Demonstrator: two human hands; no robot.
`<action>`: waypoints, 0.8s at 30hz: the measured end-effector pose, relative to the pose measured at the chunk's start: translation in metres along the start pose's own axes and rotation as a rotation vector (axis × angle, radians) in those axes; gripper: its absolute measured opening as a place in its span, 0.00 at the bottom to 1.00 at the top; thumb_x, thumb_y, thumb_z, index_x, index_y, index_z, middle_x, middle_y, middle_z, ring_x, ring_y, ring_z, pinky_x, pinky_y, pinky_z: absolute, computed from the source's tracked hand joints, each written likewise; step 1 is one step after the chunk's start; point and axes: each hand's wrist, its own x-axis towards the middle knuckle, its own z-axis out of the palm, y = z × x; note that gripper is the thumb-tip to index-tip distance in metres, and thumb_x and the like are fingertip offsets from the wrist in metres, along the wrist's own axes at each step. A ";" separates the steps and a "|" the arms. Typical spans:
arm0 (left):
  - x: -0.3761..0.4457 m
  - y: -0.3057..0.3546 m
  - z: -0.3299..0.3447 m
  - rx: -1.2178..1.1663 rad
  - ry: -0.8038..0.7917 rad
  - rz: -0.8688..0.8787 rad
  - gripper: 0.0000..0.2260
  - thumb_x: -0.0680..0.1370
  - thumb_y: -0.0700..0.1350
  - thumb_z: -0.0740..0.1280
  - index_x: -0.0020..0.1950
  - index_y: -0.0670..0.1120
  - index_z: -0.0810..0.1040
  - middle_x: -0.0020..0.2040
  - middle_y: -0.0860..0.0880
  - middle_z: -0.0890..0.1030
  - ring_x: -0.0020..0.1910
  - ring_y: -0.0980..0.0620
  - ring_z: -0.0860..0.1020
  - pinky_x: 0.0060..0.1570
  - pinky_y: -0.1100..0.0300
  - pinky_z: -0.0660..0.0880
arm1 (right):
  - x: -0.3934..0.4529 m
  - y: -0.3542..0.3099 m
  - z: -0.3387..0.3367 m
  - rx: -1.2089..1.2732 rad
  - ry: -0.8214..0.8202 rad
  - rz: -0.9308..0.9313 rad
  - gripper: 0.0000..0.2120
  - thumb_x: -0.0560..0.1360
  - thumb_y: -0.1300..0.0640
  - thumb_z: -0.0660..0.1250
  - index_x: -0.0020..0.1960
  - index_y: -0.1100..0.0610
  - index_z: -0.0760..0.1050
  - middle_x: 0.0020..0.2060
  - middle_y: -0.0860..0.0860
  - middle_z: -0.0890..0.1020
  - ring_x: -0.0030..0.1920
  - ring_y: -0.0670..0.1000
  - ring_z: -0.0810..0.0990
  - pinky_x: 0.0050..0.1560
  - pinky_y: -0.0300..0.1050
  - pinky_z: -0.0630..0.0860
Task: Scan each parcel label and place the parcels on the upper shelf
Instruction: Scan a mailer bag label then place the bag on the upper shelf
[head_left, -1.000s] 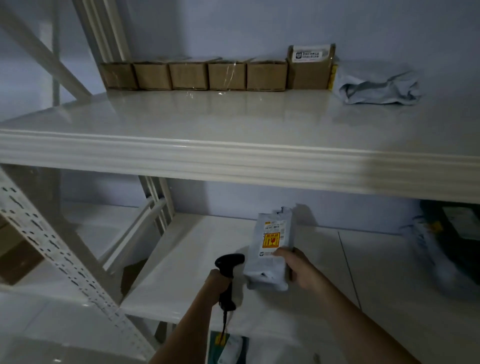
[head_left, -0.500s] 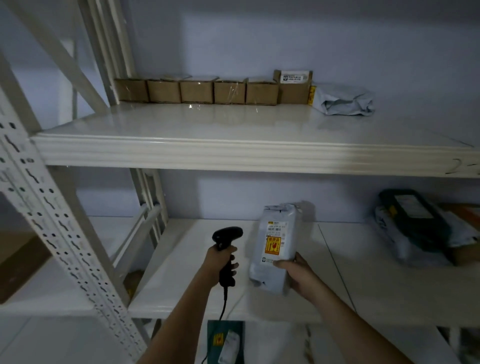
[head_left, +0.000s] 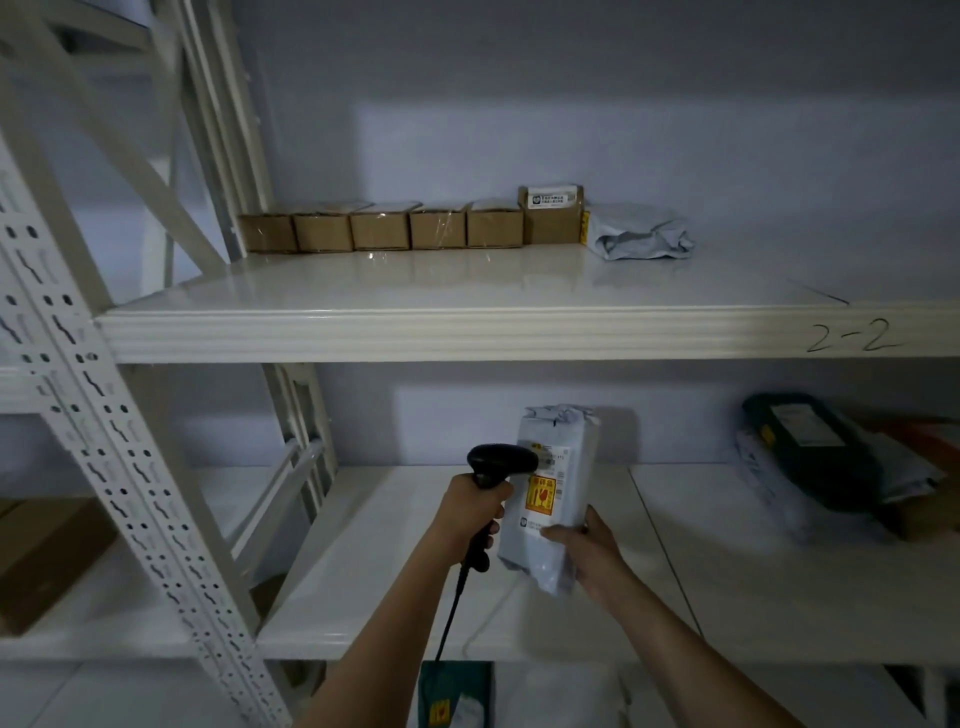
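Note:
My right hand (head_left: 589, 553) grips the lower end of a grey poly-bag parcel (head_left: 569, 478), held upright above the lower shelf (head_left: 395, 587). Its white label with a yellow and red sticker faces me. My left hand (head_left: 470, 514) is closed on the handle of a black barcode scanner (head_left: 498, 462), whose head points right and overlaps the label's left edge. The upper shelf (head_left: 467, 296) carries a row of several brown cardboard boxes (head_left: 436, 228) and a crumpled grey bag (head_left: 641, 234) along the back wall.
A pile of dark and grey parcels (head_left: 826, 457) lies on the lower shelf at right. A perforated white upright (head_left: 104, 415) crosses the left side. A cardboard box (head_left: 47, 556) sits low left. "2-2" (head_left: 852, 338) is written on the upper shelf's edge. More parcels (head_left: 454, 696) lie below.
The scanner has moved right and up until its head is at the parcel's label. The parcel stands a little higher. The view has pulled back and tilted, showing more of both shelves.

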 end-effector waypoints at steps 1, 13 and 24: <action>-0.001 0.001 0.001 0.002 -0.001 0.002 0.03 0.75 0.40 0.64 0.44 0.41 0.76 0.30 0.47 0.72 0.24 0.51 0.67 0.26 0.61 0.65 | -0.001 -0.001 -0.001 -0.006 0.000 -0.001 0.26 0.68 0.67 0.76 0.63 0.53 0.76 0.55 0.52 0.85 0.56 0.58 0.83 0.59 0.61 0.80; -0.003 0.005 0.004 0.010 -0.014 -0.004 0.03 0.75 0.40 0.64 0.44 0.41 0.76 0.30 0.47 0.72 0.24 0.52 0.68 0.27 0.61 0.67 | 0.004 -0.002 -0.006 -0.041 -0.046 0.022 0.28 0.65 0.63 0.79 0.63 0.51 0.75 0.57 0.52 0.84 0.57 0.58 0.82 0.59 0.62 0.79; 0.002 0.007 0.002 -0.014 0.003 -0.039 0.03 0.75 0.40 0.64 0.44 0.41 0.76 0.31 0.46 0.72 0.25 0.50 0.67 0.29 0.60 0.66 | 0.013 -0.004 -0.008 0.001 -0.062 0.027 0.25 0.70 0.68 0.75 0.64 0.53 0.75 0.57 0.53 0.84 0.58 0.59 0.82 0.60 0.62 0.79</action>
